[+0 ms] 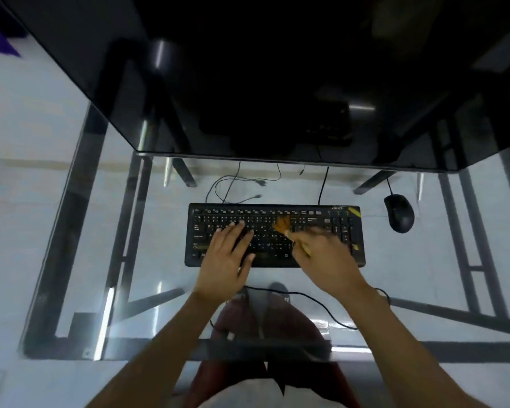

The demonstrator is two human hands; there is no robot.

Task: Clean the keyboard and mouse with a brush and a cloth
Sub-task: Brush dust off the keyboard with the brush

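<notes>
A black keyboard [321, 219] lies flat on a glass desk [159, 260]. My left hand [228, 256] rests palm down on the keyboard's left half, fingers spread over the keys. My right hand [326, 256] grips the pale handle of a small brush [283, 224]. Its orange bristles touch the keys near the keyboard's middle, in the upper rows. The right hand is blurred. A black mouse [399, 212] sits on the glass to the right of the keyboard, apart from both hands. No cloth is in view.
A large dark monitor [277, 69] overhangs the back of the desk. Thin cables [233, 184] trail behind the keyboard, and another cable [315, 301] loops under my right wrist. The black desk frame [71, 231] shows through the glass. My knees are below.
</notes>
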